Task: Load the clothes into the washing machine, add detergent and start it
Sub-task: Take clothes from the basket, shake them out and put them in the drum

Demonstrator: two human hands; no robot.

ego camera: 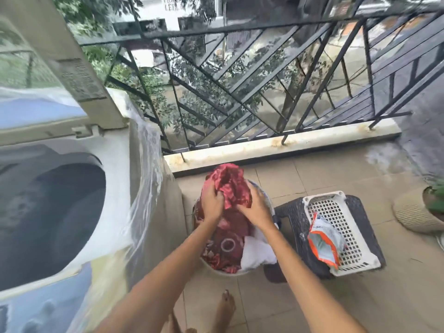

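Observation:
A round laundry basket [217, 269] stands on the tiled floor beside the washing machine [125, 188]. It holds a red patterned cloth [228, 181] and a white cloth [257, 251]. My left hand [212, 204] and my right hand [255, 207] both grip the red cloth, bunched up above the basket. The machine is a top loader at the left; its lid [72, 68] stands raised and the dark drum [48, 212] is open. A detergent pouch [325, 241], orange and white, lies in a white crate.
The white crate [336, 200] rests on a dark woven stool [298, 227] right of the basket. A plant pot [418, 212] sits at the far right. A metal railing [264, 92] on a low kerb closes the balcony ahead. My bare foot [224, 308] is below the basket.

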